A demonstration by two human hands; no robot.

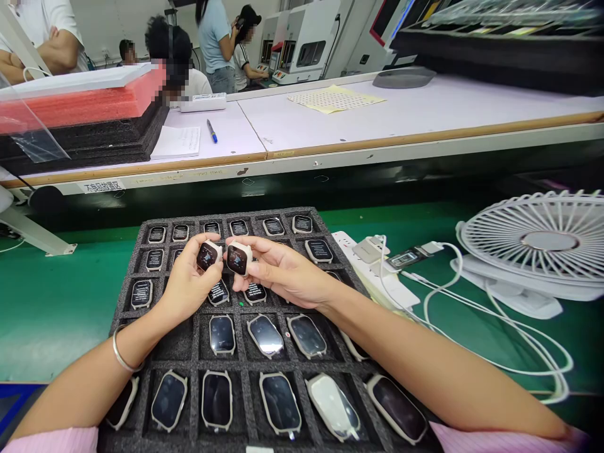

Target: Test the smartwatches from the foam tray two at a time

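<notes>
My left hand point(192, 277) is closed on a smartwatch body point(208, 255) with a pale case, its dark screen lit with a small graphic. Right beside it, my right hand point(278, 267) pinches a second watch body point(237, 258), whose screen shows a similar picture. Both are strapless and held above a black foam tray point(179, 330). Rows of like watch bodies lie in the tray's compartments. Those in the far rows, such as one watch point(302, 224), show lines of white text; nearer ones, like this watch point(216, 399), have dark screens. My hands and forearms hide some compartments.
Right of the tray are a white power strip point(377, 277), tangled white cables point(509, 327) and a white fan point(538, 242). A raised shelf point(264, 135) beyond holds foam stacks, a notepad point(177, 141), a pen point(212, 131) and a sticker sheet point(336, 99). Several people are behind it.
</notes>
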